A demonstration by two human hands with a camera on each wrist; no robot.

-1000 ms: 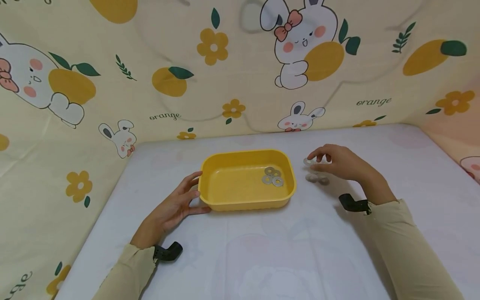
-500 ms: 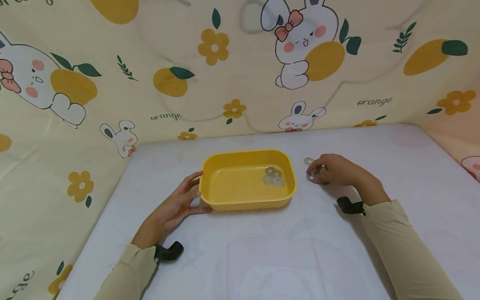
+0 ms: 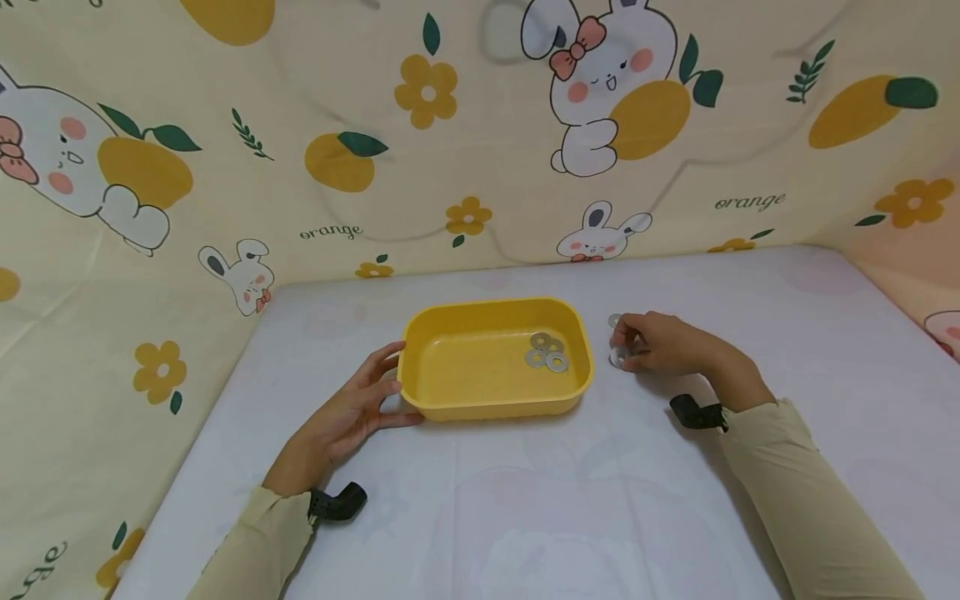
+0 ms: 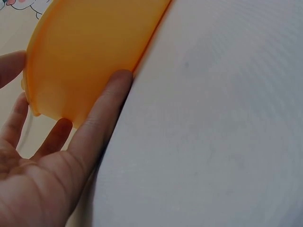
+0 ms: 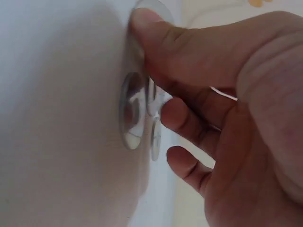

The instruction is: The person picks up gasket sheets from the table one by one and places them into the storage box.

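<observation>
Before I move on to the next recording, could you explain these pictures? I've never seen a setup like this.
There is no machine here: a person works with bare hands. The wide picture comes from a camera worn on the head, looking forward and down; the two close ones come from cameras worn on each wrist.

On the white surface stands a shallow yellow tray with four metal washers inside, toward its right end. More washers lie outside, to the tray's right, partly hidden by the person. A patterned cloth hangs behind.

The left hand touches the tray at its left end. The right hand is at the washers outside; I can't tell whether it has one pinched.
</observation>
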